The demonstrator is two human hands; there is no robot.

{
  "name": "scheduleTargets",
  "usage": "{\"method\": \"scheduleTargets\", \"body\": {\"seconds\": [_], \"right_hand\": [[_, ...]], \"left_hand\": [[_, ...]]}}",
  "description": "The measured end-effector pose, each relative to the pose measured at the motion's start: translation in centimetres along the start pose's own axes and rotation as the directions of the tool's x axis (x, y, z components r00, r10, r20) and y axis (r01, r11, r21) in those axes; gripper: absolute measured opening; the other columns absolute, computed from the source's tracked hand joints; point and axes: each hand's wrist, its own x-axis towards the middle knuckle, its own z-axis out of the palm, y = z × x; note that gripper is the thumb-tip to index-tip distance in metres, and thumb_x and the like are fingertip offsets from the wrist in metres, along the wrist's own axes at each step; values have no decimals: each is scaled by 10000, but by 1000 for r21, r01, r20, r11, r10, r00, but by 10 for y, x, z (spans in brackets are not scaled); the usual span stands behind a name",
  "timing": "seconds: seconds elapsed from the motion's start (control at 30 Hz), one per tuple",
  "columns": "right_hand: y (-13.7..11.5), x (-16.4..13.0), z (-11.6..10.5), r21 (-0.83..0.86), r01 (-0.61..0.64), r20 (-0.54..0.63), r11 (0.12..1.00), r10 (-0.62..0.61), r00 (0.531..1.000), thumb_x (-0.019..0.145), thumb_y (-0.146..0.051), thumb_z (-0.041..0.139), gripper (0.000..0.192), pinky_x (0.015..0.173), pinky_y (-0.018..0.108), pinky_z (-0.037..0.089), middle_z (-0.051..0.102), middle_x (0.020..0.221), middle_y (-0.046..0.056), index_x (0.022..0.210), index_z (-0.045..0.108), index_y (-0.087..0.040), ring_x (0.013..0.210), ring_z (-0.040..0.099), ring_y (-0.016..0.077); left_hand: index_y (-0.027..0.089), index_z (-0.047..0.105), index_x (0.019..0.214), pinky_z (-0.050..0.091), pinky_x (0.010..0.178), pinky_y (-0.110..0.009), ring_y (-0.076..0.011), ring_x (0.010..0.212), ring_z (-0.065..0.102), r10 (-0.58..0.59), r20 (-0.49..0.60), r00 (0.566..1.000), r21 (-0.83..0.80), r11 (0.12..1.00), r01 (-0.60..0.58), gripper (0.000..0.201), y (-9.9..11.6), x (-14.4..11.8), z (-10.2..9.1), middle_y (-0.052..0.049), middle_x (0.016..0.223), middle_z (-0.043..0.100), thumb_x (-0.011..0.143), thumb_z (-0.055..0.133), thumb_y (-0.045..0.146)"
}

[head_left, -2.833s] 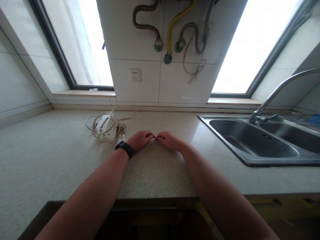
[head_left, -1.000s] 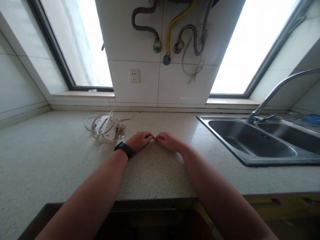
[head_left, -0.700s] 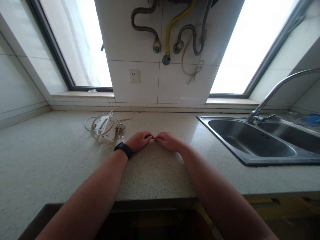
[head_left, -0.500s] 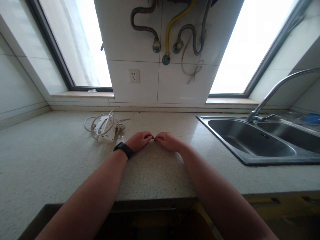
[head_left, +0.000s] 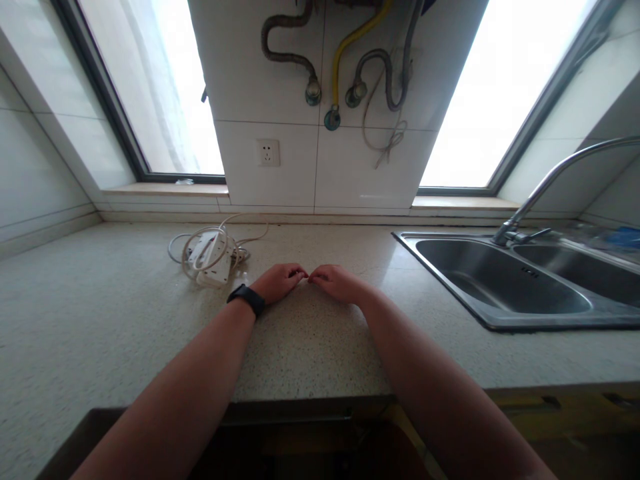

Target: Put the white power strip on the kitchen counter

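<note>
From the head view, the left hand [head_left: 278, 283] and right hand [head_left: 336, 283] are resting on the desk [head_left: 100, 313], fingers curled, empty, fingertips touching. The power strip [head_left: 213, 255] is lying just left, nearer the left hand.

Backlit by two overexposed windows [head_left: 165, 87], blown to white with no detail outside; dim, flat light across the countertop [head_left: 100, 313]; soft sheen on the sink [head_left: 500, 287] rim; forearms in shade; strong wide-angle bending at the edges; mild softness and grain throughout.
</note>
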Motion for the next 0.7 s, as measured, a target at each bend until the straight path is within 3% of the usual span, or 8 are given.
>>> {"method": "scheduleTargets", "body": {"seconds": [0.7], "right_hand": [[-1,0,0,-9,-15,7,1000,15,1000,920,-217,498,245,817,281,420,709,980,97,1001,718,-145,923,622,188]], "left_hand": [[188,698,1033,461,835,-292,-189,892,646,-6,-1,1000,11,1000,6,323,3,-1,-1,-61,956,727,912,450,356]]}}
